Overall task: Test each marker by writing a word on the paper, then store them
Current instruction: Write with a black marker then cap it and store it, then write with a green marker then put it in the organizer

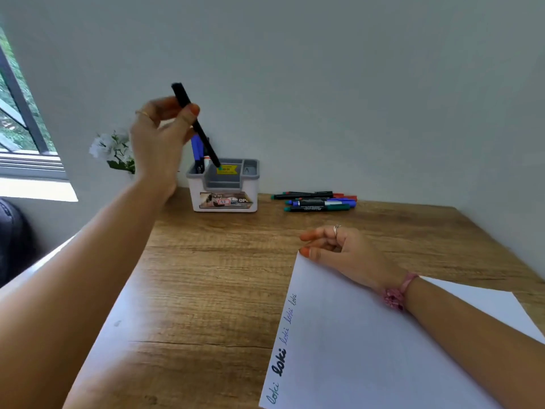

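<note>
Left hand raised, right hand resting low
Left hand (pixel 159 134) lifted, arm extended forward, fingers and thumb pinched in a grip; right hand (pixel 339 249) lies palm-down, fingers loosely curled, forearm angled inward.

Bare wood desk top (pixel 206 261) open across the middle and near left. White paper sheet (pixel 368 335) fills near right, right hand (pixel 333 249) resting on its far corner. Far edge: white-and-grey plastic organiser (pixel 225 187) against the wall, left hand (pixel 159 134) and slanted black marker (pixel 196 125) above it, white flowers (pixel 110 147) left, loose marker pile (pixel 317 199) right; gap between organiser and pile
</note>
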